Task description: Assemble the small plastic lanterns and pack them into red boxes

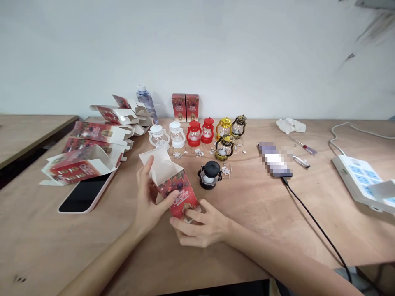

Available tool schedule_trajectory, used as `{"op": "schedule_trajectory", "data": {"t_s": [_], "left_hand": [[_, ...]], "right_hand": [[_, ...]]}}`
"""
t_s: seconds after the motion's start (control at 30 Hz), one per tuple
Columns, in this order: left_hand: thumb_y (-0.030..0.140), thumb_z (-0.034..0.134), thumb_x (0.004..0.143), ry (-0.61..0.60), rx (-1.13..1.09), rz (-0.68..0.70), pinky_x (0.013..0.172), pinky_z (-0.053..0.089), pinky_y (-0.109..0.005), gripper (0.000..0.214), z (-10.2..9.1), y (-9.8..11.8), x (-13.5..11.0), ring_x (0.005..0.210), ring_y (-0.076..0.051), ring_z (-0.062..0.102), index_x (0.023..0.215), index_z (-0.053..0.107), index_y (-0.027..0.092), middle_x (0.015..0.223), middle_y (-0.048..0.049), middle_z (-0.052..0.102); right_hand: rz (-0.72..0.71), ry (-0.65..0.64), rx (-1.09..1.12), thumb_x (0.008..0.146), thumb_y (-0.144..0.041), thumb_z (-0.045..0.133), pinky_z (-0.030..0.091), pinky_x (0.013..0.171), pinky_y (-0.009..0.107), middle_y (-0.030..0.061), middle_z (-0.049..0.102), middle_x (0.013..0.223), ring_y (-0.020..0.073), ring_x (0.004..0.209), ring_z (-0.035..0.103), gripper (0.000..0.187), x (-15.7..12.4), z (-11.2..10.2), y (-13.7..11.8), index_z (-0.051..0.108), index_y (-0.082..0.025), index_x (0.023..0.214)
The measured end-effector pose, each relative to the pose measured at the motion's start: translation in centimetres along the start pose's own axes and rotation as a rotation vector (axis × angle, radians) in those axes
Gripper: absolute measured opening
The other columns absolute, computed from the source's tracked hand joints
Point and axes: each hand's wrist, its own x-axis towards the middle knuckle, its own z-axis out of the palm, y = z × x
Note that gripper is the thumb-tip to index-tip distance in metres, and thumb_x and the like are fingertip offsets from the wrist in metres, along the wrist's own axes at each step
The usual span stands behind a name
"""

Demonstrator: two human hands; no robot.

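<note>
Both my hands hold a small red printed carton (177,193) with its white top flaps open, just above the wooden table (253,213). My left hand (149,197) wraps the carton's left side, thumb on its front. My right hand (200,226) grips the carton's lower end with curled fingers. A small black lantern (210,174) stands on the table just beyond the carton. Behind it stand two white lanterns (168,135), two red lanterns (200,131) and three gold and dark lanterns (228,133).
Several opened red cartons (92,144) lie at the left, above a tablet (84,193) with a dark screen. Two closed red boxes (185,107) and a water bottle (146,100) stand by the wall. A phone with cable (274,162), screwdrivers (304,146), tissue (290,124) and power strip (361,181) lie at the right.
</note>
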Motion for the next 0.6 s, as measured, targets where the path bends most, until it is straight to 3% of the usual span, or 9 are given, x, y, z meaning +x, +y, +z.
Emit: {"op": "schedule_trajectory", "data": {"t_s": [0.1, 0.2, 0.27, 0.3, 0.4, 0.47, 0.6], "left_hand": [[0.036, 0.068, 0.077, -0.013, -0.143, -0.088, 0.069, 0.057, -0.032, 0.066, -0.2, -0.1, 0.3, 0.088, -0.019, 0.062, 0.134, 0.037, 0.026, 0.108, -0.0068, 0.058], [0.032, 0.074, 0.072, 0.12, -0.116, -0.036, 0.075, 0.057, -0.035, 0.07, -0.4, -0.6, 0.1, 0.091, -0.02, 0.062, 0.131, 0.038, 0.027, 0.107, -0.0059, 0.057], [0.032, 0.078, 0.068, 0.157, -0.013, 0.062, 0.08, 0.056, -0.039, 0.074, -0.6, -1.1, -0.1, 0.098, -0.023, 0.06, 0.131, 0.039, 0.027, 0.115, -0.008, 0.053], [0.032, 0.078, 0.067, 0.139, 0.039, 0.104, 0.082, 0.056, -0.04, 0.074, -0.7, -1.4, -0.3, 0.101, -0.025, 0.059, 0.13, 0.04, 0.026, 0.12, -0.0092, 0.051], [0.034, 0.079, 0.067, 0.053, 0.131, 0.139, 0.081, 0.057, -0.042, 0.074, -0.5, -2.2, -0.8, 0.103, -0.027, 0.06, 0.129, 0.04, 0.024, 0.122, -0.0104, 0.051], [0.034, 0.078, 0.068, 0.076, 0.145, 0.139, 0.079, 0.059, -0.04, 0.078, -0.1, -2.5, -1.3, 0.102, -0.025, 0.06, 0.133, 0.035, 0.026, 0.12, -0.0091, 0.051], [0.032, 0.079, 0.067, 0.154, 0.155, 0.271, 0.083, 0.058, -0.041, 0.09, 1.0, -3.0, -1.9, 0.109, -0.025, 0.058, 0.139, 0.025, 0.03, 0.127, -0.0094, 0.044]], "right_hand": [[0.03, 0.025, -0.008, 0.081, -0.028, 0.064, 0.049, 0.073, 0.03, -0.0088, 0.071, 0.098, 0.0136, 0.089, 0.061, 0.018, -1.0, 0.8, 0.2, 0.063, -0.044, 0.089], [0.21, 0.276, -0.055, 0.071, -0.033, 0.075, 0.045, 0.096, 0.045, -0.0046, 0.065, 0.094, 0.0199, 0.101, 0.058, 0.024, -2.0, 1.4, 0.7, 0.064, -0.048, 0.086], [0.362, 0.454, -0.091, 0.066, -0.028, 0.079, 0.039, 0.102, 0.054, -0.0006, 0.058, 0.108, 0.0276, 0.119, 0.05, 0.029, -2.4, 1.2, 1.4, 0.066, -0.043, 0.087], [0.425, 0.484, -0.086, 0.067, -0.024, 0.078, 0.037, 0.104, 0.057, 0.0013, 0.054, 0.118, 0.0311, 0.127, 0.043, 0.033, -2.4, 1.0, 1.7, 0.065, -0.041, 0.091], [0.516, 0.355, -0.059, 0.074, -0.017, 0.071, 0.037, 0.103, 0.061, 0.0064, 0.038, 0.14, 0.0365, 0.138, 0.029, 0.046, -1.9, 0.1, 2.6, 0.059, -0.035, 0.114], [0.531, 0.291, -0.117, 0.079, -0.014, 0.065, 0.04, 0.102, 0.06, 0.0101, 0.036, 0.143, 0.0359, 0.138, 0.03, 0.052, -1.5, -0.2, 2.9, 0.051, -0.03, 0.126], [0.582, 0.398, -0.209, 0.082, -0.011, 0.06, 0.051, 0.094, 0.05, 0.0122, 0.033, 0.143, 0.0295, 0.13, 0.041, 0.06, -1.3, -0.1, 2.7, 0.038, -0.031, 0.134]]}}
